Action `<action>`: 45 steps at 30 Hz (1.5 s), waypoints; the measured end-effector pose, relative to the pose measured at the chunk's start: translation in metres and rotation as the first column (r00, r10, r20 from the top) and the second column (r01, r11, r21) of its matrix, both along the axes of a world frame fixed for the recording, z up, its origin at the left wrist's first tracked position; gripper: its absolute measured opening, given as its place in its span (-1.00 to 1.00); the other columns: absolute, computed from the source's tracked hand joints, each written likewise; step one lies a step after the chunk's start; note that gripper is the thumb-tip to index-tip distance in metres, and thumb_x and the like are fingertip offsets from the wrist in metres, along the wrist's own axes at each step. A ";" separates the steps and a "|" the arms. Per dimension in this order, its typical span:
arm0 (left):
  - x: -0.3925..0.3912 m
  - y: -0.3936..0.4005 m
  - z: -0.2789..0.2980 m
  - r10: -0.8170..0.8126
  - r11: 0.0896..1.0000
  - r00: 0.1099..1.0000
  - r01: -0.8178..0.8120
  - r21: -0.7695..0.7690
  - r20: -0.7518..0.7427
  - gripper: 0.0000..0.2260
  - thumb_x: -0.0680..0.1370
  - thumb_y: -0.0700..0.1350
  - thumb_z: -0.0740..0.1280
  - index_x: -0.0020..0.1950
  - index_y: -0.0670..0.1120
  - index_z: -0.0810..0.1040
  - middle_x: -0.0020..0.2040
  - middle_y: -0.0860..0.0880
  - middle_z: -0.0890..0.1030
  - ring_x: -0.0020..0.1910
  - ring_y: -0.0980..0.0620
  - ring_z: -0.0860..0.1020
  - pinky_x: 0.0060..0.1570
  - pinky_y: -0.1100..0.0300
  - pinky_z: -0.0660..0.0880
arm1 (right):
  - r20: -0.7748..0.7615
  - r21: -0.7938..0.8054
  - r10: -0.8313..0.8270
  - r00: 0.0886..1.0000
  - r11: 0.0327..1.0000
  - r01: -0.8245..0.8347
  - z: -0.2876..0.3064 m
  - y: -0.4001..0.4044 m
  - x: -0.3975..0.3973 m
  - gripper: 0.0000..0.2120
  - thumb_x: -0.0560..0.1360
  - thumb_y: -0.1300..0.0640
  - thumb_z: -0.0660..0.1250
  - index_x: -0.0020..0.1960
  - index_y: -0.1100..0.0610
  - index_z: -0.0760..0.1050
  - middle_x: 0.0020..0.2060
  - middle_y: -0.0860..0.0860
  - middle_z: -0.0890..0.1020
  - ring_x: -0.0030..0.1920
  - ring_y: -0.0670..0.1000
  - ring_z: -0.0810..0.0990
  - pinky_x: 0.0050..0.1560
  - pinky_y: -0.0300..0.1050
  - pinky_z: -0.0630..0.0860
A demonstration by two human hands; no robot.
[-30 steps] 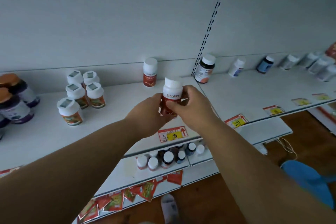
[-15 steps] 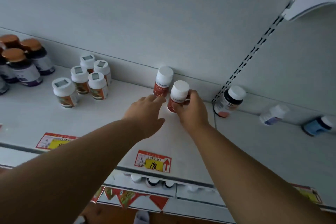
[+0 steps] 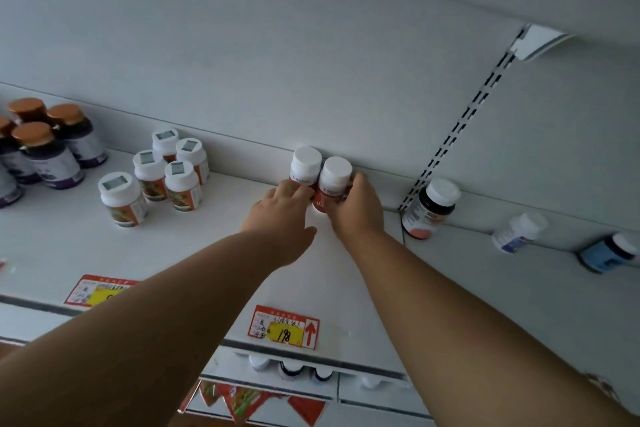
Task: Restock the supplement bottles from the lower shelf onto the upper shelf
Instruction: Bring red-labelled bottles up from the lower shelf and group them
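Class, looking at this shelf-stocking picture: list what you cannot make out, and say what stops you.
- Lower halves of the two red bottles: head view, covered by the left hand and right hand.
- Lower-shelf bottles: only caps show under the upper shelf.
- Price tag: small print blurred.

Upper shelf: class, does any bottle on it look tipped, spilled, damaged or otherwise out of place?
Nothing stands out. The two red-labelled bottles stand upright side by side at the back, the right hand gripping one and the left hand touching the other. The other bottles only appear to lean through the wide-angle lens.
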State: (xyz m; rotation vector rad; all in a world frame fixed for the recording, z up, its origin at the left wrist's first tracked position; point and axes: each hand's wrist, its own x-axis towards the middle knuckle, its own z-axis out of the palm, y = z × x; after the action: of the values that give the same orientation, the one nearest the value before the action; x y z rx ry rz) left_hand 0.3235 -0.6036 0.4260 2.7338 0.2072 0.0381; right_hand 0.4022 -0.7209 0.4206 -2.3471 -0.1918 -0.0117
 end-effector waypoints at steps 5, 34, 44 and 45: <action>-0.016 0.006 0.005 -0.036 0.999 0.999 0.036 -0.003 0.011 -0.41 0.55 0.08 0.36 0.52 0.04 0.23 0.51 -0.06 0.29 0.44 -0.13 0.34 0.37 -0.02 0.38 | 0.045 -0.047 -0.055 0.997 0.997 0.057 0.002 -0.004 -0.021 -0.50 0.43 0.02 0.50 0.24 0.17 0.39 0.16 0.12 0.54 0.14 0.14 0.58 0.05 -0.02 0.51; -0.269 0.058 -0.062 -0.302 0.939 0.948 0.314 -0.142 0.103 -0.57 0.51 -0.06 0.45 0.36 0.03 0.47 0.29 0.04 0.51 0.20 0.01 0.53 0.15 0.11 0.51 | 0.087 0.037 -0.146 0.986 0.989 0.143 -0.065 0.007 -0.325 -0.63 0.50 0.04 0.43 0.28 0.03 0.49 0.10 -0.08 0.56 0.03 -0.14 0.54 -0.02 -0.35 0.48; -0.244 0.087 -0.232 -0.271 0.950 0.952 0.240 -0.202 -0.144 -0.56 0.53 -0.11 0.40 0.40 -0.03 0.43 0.30 -0.02 0.50 0.23 -0.07 0.52 0.20 -0.05 0.51 | -0.224 0.070 -0.145 0.964 0.984 0.164 -0.245 0.053 -0.324 -0.57 0.50 0.06 0.44 0.33 0.02 0.44 0.22 -0.03 0.55 0.14 -0.03 0.57 0.11 -0.11 0.55; -0.238 0.091 -0.247 -0.264 0.951 0.953 0.231 -0.205 -0.151 -0.56 0.53 -0.11 0.41 0.40 -0.03 0.43 0.29 -0.02 0.50 0.22 -0.06 0.52 0.19 -0.03 0.51 | -0.239 0.079 -0.161 0.958 0.980 0.184 -0.261 0.059 -0.319 -0.57 0.50 0.07 0.44 0.34 0.03 0.44 0.23 -0.03 0.55 0.15 -0.02 0.57 0.13 -0.12 0.54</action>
State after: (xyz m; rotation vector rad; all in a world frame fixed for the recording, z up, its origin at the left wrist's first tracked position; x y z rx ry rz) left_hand 0.0856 -0.5128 0.1794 2.5543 -0.0837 -0.2821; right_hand 0.0833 -0.6614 0.1597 -2.2362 0.1264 0.1631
